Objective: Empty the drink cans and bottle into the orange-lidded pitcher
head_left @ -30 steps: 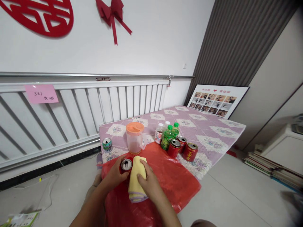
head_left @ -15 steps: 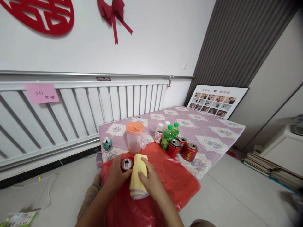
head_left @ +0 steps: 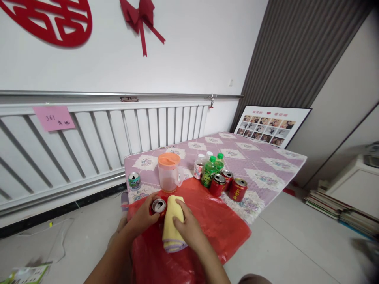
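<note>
My left hand (head_left: 148, 211) is closed around the side of a red drink can (head_left: 160, 206), whose opened top faces up. Pressed against the can's right side is a folded yellow cloth (head_left: 173, 227) with a purple edge. My right hand (head_left: 186, 223) grips this cloth from the right, thumb on its upper face. Beneath them lies a red plastic sheet (head_left: 213, 221) over part of the table. Just behind the can stands a clear pitcher (head_left: 168, 177) with an orange lid.
A green can (head_left: 134, 181) stands at the table's left edge. Right of the pitcher are green-capped bottles (head_left: 209, 173), white-capped bottles (head_left: 199, 167) and red cans (head_left: 237, 190). A radiator (head_left: 112, 130) runs behind the flowered tablecloth (head_left: 251, 157); a photo board (head_left: 266, 124) leans at the back right.
My left thumb has shifted left and down off the can's front, showing more of the can. The cloth has moved slightly; my right hand keeps its grip.
</note>
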Motion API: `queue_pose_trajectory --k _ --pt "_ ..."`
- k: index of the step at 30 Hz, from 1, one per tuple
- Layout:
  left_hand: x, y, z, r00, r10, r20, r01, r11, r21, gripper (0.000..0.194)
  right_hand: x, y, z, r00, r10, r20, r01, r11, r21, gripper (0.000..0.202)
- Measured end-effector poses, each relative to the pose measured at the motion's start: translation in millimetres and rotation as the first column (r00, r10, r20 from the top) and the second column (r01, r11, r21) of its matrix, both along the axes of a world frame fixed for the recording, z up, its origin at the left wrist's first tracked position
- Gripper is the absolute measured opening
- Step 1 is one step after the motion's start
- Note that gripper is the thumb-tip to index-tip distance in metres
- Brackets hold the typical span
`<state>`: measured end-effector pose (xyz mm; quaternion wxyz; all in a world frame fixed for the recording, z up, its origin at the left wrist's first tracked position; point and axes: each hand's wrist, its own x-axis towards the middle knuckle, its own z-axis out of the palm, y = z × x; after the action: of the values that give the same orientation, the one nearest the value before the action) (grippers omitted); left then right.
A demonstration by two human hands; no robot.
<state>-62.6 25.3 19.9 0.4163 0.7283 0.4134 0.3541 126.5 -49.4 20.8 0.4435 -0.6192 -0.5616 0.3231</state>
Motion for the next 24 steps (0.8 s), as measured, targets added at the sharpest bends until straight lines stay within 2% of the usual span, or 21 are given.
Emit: queue_pose_trajectory --k 5,9,13,15,17,20,24 --pt "-1 0 7.0 0.999 -0.041 -0.010 0.041 0.999 -0.008 0.069 0 4 4.4 1.000 0.013 0.024 -0.014 1.000 0.028 0.062" --pt "-2 0 11.5 0.998 -0.042 -0.035 0.042 0.999 -0.003 0.071 0 0 -8.6 0.998 0.037 0.041 -0.036 0.999 -0.040 0.061" --pt "-2 -1 9.1 0.999 -0.038 -0.033 0.038 0.999 -0.005 0.074 2 0 -18.5 0.999 0.029 0.027 -0.028 0.999 -0.033 0.061" --pt "1 -2 4.3 0.999 0.017 -0.040 -0.017 1.000 -0.003 0.077 4 1 -18.2 1.000 0.016 0.008 -0.016 1.000 -0.014 0.061" --pt "6 -5 -1.4 0.990 0.120 -0.070 -0.119 0.993 0.023 0.080 5 3 -14.8 1.000 -0.005 0.004 0.005 1.000 0.003 0.061" --pt "14 -9 -8.9 0.953 0.273 -0.131 -0.258 0.959 0.116 0.080 5 2 -8.0 0.999 -0.040 0.022 0.039 0.999 0.018 0.063" --pt "22 -16 -15.6 0.911 0.369 -0.183 -0.345 0.927 0.147 0.081 2 -5 -5.8 0.998 -0.065 0.000 0.065 0.998 0.026 0.065"
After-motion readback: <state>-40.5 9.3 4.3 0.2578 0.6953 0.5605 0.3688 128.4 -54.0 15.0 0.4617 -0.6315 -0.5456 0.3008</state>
